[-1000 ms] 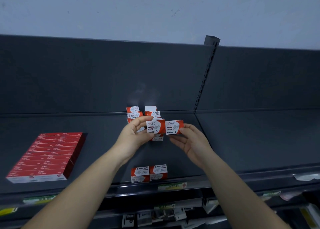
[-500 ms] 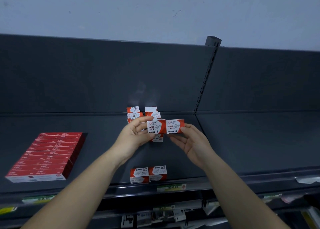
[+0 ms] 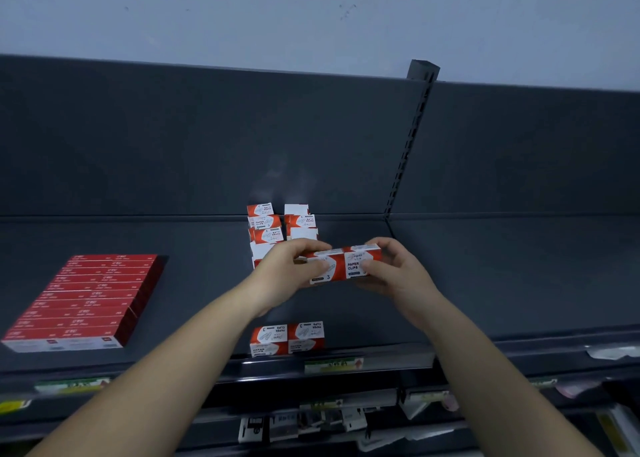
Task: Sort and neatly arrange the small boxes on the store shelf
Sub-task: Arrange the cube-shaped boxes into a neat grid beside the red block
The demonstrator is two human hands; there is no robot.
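Two red-and-white paper clip boxes are held side by side above the dark shelf (image 3: 485, 276). My left hand (image 3: 287, 276) grips the left box (image 3: 325, 271) and my right hand (image 3: 398, 273) grips the right box (image 3: 356, 264), their ends touching. Behind them several more paper clip boxes (image 3: 277, 226) stand in two rows running to the shelf's back. Two further boxes (image 3: 287, 339) sit together at the front edge, below my hands.
A flat block of red boxes (image 3: 83, 300) lies on the shelf's left side. A slotted upright post (image 3: 412, 134) divides the back panel. Price labels (image 3: 332, 365) line the shelf's front rail, and small items hang on the level below.
Both hands have brought the two held boxes a little lower and nearer, tilting them so their tops show. My fingers now curl over the boxes' outer ends.
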